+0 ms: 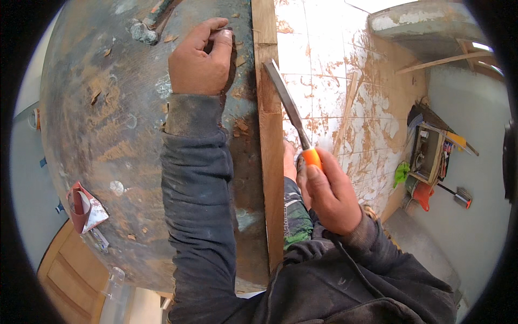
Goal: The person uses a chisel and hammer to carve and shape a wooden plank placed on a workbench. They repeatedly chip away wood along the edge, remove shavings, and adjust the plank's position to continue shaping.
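Note:
My right hand (334, 197) is closed around the orange handle of a chisel (291, 108). Its flat metal blade slants up and left, and the tip overlaps the edge of a long wooden plank (271, 178); whether it touches the wood I cannot tell. The plank runs along the table's right edge and has a step cut into it near the tip. Left of the plank, my left hand (198, 62) is over the table with thumb and forefinger pinched together. What they hold, if anything, is too small to make out.
A hammer (144, 31) lies at the far left on the stained table (129, 167), among wood chips. A red and white packet (86, 208) sits near its left edge. Shavings litter the tiled floor (329, 70). A wooden tool box (429, 154) stands by the right wall.

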### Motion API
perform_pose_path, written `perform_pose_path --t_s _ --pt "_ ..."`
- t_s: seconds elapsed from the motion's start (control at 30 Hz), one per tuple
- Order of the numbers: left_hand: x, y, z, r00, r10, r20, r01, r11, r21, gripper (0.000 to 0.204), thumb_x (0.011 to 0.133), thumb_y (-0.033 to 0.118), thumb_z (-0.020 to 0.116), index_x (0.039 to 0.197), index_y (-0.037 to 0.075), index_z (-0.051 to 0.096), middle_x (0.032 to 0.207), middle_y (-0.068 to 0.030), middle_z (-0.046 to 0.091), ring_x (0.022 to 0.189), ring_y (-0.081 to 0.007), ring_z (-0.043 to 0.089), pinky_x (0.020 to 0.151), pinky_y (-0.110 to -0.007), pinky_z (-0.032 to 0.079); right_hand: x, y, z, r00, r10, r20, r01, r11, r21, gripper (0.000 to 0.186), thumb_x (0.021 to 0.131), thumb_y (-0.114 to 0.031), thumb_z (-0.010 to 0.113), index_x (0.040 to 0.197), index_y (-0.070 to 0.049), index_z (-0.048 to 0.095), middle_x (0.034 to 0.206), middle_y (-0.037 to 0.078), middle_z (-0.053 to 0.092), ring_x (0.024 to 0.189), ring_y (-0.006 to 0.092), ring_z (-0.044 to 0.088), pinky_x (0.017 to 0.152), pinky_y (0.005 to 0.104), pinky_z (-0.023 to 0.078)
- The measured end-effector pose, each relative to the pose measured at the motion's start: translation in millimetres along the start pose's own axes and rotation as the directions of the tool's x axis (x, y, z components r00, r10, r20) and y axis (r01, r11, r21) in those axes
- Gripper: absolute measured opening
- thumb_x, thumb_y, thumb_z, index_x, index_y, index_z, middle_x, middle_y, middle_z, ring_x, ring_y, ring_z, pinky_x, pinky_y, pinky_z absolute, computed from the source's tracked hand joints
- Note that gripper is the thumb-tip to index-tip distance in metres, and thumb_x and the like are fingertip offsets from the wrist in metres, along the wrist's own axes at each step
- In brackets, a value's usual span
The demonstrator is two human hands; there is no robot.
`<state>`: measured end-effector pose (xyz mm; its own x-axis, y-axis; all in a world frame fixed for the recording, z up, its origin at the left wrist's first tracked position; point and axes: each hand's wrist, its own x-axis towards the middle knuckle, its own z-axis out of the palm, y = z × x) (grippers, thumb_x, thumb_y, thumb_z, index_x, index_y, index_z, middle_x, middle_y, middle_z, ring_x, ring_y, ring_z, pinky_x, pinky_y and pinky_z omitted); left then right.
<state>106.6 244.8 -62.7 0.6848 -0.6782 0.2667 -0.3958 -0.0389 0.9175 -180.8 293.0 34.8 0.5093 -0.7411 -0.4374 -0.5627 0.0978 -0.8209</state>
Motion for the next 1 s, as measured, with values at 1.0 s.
perform_pose_path --t_s 1.0 --pt "-5 5 1 0.996 -0.006 0.093 -0.002 0.997 0.083 0.022 0.097 0.013 0.065 0.115 0.003 0.072 0.101 -0.0093 0.076 0.092 -0.0145 0.070 0.082 -0.028 0.055 18 8 8 0.991 0.130 0.026 -0.132 0.990 0.056 0.033 0.106 -0.027 0.050 0.127 -0.002 0.054 0.097 0.024 0.064 0.091 0.0367 0.069 0.080 0.0401 0.051"
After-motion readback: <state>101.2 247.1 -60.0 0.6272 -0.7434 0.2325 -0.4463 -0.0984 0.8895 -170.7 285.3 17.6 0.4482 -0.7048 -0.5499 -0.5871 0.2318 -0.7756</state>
